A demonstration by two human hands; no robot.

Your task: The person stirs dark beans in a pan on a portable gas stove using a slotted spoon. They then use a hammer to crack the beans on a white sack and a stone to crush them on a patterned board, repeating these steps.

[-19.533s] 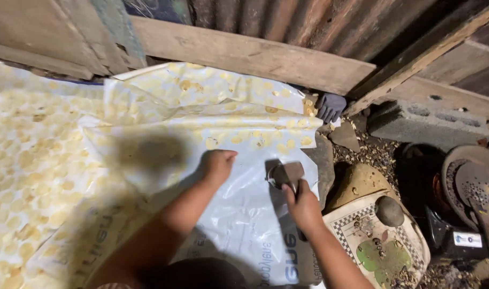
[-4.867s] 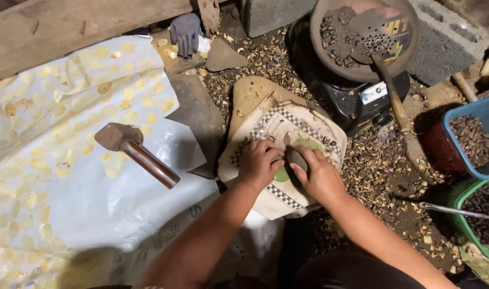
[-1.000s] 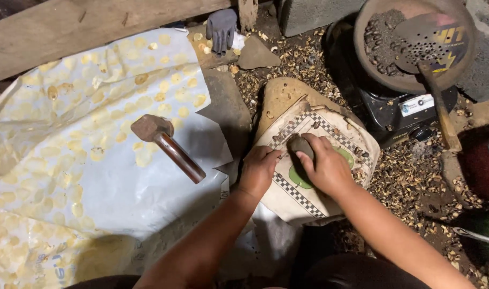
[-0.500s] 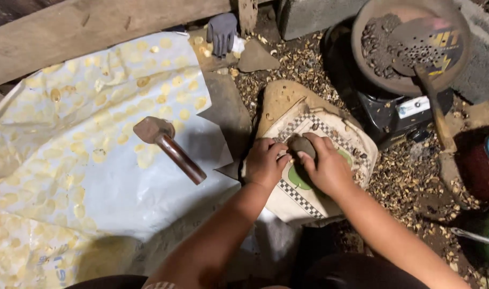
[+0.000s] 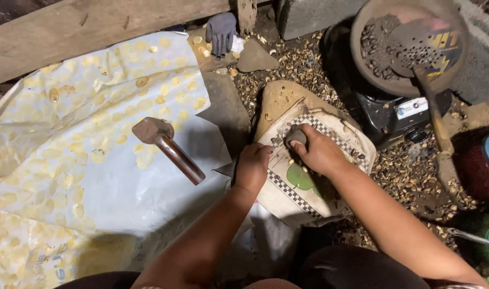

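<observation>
At the centre of the frame we see our right hand (image 5: 320, 152) closed around a small grey stone (image 5: 296, 137), held on a white sack with a checkered border (image 5: 314, 184). Our left hand (image 5: 252, 167) rests curled in a loose fist on the sack's left edge; whether it grips anything we cannot tell. A hammer (image 5: 167, 147) lies left of centre on the yellow-spotted plastic sheet (image 5: 68, 160). A dark glove (image 5: 222, 32) sits at the top, and a round pan of dark pieces (image 5: 399, 43) fills the upper right.
</observation>
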